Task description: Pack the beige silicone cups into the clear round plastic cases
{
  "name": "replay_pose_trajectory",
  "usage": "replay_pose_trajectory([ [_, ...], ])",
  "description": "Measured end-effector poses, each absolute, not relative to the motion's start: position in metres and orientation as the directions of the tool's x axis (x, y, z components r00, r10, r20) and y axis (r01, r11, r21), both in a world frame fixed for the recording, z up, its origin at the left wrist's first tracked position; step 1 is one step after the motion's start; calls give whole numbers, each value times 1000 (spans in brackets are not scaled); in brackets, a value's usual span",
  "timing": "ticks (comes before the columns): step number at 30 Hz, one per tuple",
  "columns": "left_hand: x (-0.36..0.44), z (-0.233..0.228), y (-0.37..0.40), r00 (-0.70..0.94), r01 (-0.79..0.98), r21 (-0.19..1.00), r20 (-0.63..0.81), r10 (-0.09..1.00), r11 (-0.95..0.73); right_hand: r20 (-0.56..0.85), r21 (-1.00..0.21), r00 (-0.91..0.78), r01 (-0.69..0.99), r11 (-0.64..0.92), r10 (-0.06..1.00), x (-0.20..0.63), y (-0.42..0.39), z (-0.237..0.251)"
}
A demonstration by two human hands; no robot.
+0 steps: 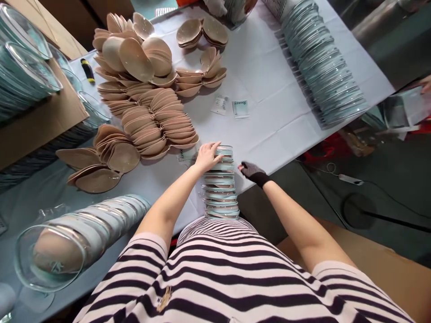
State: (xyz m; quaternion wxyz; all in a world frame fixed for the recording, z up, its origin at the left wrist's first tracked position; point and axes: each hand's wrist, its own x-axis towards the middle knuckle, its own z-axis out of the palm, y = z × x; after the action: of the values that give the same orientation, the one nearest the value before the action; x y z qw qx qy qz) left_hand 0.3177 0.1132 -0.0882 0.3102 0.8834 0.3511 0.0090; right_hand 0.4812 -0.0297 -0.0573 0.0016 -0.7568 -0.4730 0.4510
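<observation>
A tall upright stack of clear round plastic cases with pale blue inserts stands at the near edge of the table covered in a white cloth, right against the striped shirt of the person working there. The left hand, bare, lies over the top of the stack with its fingers spread and curled lightly onto the uppermost case, pressing on it rather than closing round it. The right hand, in a dark fingerless knitted glove, sits just beside the stack on its right side, fingertips pointing at the upper cases; whether it touches them I cannot tell, and it has hold of nothing that I can see. Beyond the left hand, toward the middle and far left of the table, lie heaps of beige, cup-shaped silicone pads, some nested in rows, some loose. Two small printed paper labels rest flat on the cloth near the middle. Along the right edge runs a long slanting row of the same clear cases, and another row lies on its side at the near left corner. A brown cardboard sheet covers the far left side.
</observation>
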Motion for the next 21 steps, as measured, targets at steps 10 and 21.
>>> replay_pose_trajectory([
  [10, 316, -80, 120, 769, 625, 516, -276, 576, -586, -874, -486, -160, 296, -822, 459, 481, -66, -118],
  [21, 331, -68, 130, 786, 618, 478, -391, 479, -625, -658, -644, -99, 588, -490, 746, 397, -21, -50],
])
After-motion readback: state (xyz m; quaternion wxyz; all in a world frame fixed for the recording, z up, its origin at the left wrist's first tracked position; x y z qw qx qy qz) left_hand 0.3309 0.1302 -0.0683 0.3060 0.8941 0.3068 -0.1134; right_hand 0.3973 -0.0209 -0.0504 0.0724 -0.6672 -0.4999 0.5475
